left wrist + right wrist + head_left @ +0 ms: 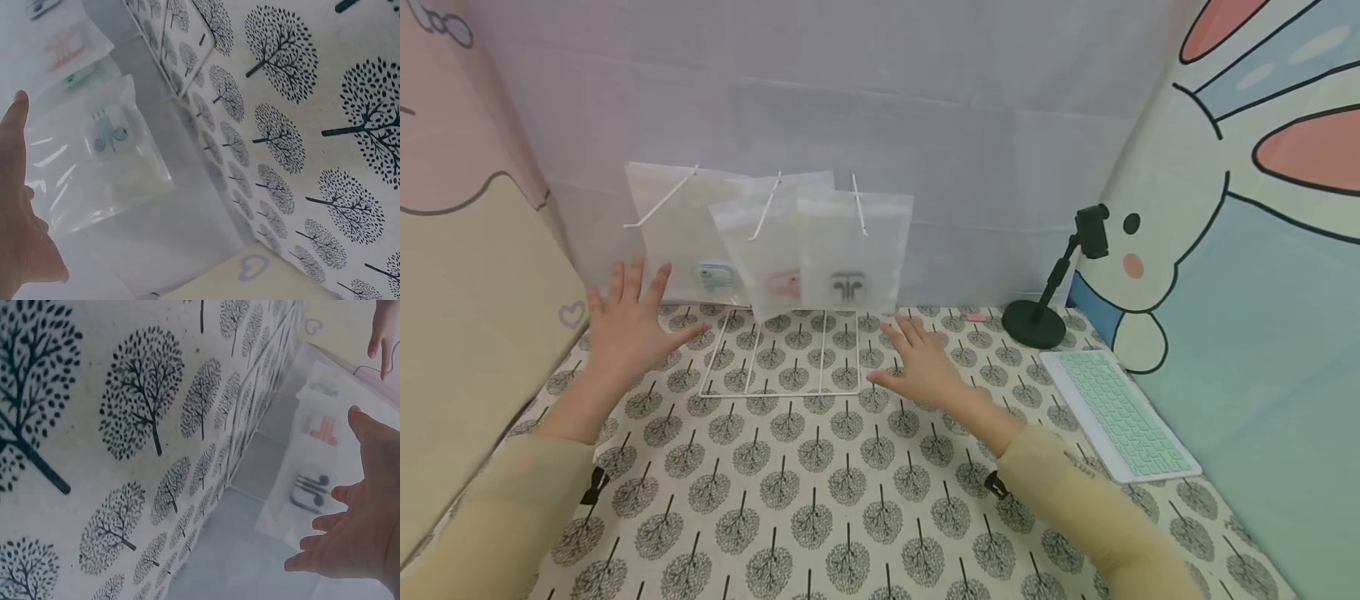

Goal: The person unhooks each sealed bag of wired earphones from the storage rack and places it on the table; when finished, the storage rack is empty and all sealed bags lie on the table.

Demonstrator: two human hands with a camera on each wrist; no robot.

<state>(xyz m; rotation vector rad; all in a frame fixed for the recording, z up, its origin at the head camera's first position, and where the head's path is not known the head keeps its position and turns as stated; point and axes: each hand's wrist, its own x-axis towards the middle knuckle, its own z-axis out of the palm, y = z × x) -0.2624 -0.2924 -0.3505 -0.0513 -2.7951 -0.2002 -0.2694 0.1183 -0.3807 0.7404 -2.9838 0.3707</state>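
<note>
Frosted plastic bags hang from the white hooks (765, 208) of a wire rack (780, 395). The left bag (662, 250) holds bluish-green earphones (107, 130), the middle bag (752, 250) reddish earphones (786, 283), and the right bag (857, 237) black earphones (847, 287). My left hand (628, 329) is raised just left of the left bag, its fingers spread and holding nothing. To the right of the rack, my right hand (925, 367) is also held out with spread fingers and nothing in its grasp, near the lower corner of the right bag.
A black stand (1033, 323) rises at the back right, with a white keyboard with green keys (1120, 412) in front of it. A small pink item (976, 317) lies near the back edge. The tree-print cloth (812, 525) covers the table, with printed curtains around it.
</note>
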